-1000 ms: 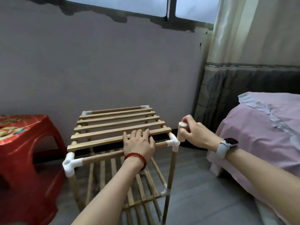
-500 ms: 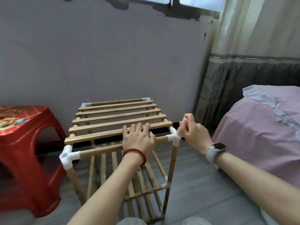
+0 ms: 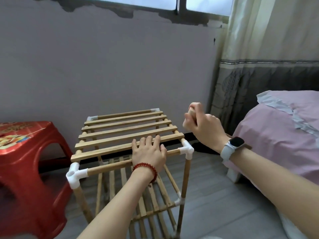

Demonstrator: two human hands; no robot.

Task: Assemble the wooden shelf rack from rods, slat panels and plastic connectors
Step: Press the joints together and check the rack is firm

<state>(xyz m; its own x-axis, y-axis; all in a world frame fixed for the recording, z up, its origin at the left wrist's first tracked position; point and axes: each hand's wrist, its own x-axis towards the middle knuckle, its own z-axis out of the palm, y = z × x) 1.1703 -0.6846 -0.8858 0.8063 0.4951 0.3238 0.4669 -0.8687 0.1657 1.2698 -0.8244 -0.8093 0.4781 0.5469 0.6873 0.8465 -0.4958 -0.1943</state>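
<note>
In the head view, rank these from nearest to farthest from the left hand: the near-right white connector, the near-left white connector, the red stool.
From the left hand, which rests on the rack's top near its front edge:
1. Near-right white connector, just to its right at the front corner.
2. Near-left white connector, at the opposite front corner.
3. Red stool, beyond the rack's left side.

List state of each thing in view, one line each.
Wooden shelf rack: upright, both slat tiers fitted.
Near-right white plastic corner connector: seated on rods, top socket uncovered.
Near-left white plastic corner connector: top socket open.
Left hand: flat on top slats and front rod.
Right hand: raised, gripping short wooden piece, blurred.
Red plastic stool: upright.
</note>
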